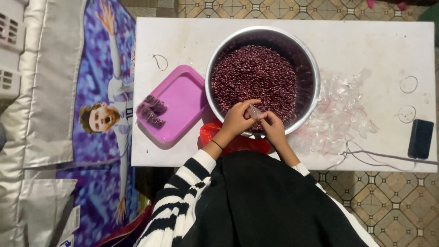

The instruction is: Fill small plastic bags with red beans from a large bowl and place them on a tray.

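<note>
- Bagging step: my left hand (237,120) and right hand (273,128) pinch one small clear bag (254,111) over the bean bowl (307,55).
- Next, I judge: steady opening, scoop beans.

**Around the white table**

A white rectangular table (366,41) is taken as the landmark. On its left part a pink square plastic tray (183,91) is set, and two small filled clear packets (152,110) are laid on the tray's left edge. At the table's right end a dark flat rectangular phone (420,138) is placed, with a thin cable (393,156) run along the near edge beside it. Left of the table a purple printed mat with a cartoon figure (98,137) is spread on the floor, and pale quilted fabric (43,82) is seen beyond it. Patterned floor tiles (402,201) are visible under the table's right side.
</note>
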